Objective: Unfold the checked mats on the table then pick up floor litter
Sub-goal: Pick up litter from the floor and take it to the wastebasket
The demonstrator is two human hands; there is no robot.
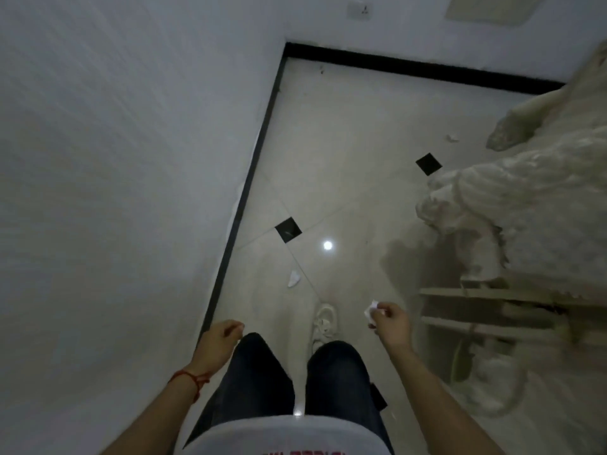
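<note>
Head view: right hand pinches white litter — shirt print unreadable.

Three bits of white paper litter in view. One crumpled scrap is pinched in the fingers of the right hand, held above the floor. A second, flattish scrap lies on the tiles near the black skirting, just below a black inset tile; a third, smaller one lies farther off (small, shape unclear).
</note>
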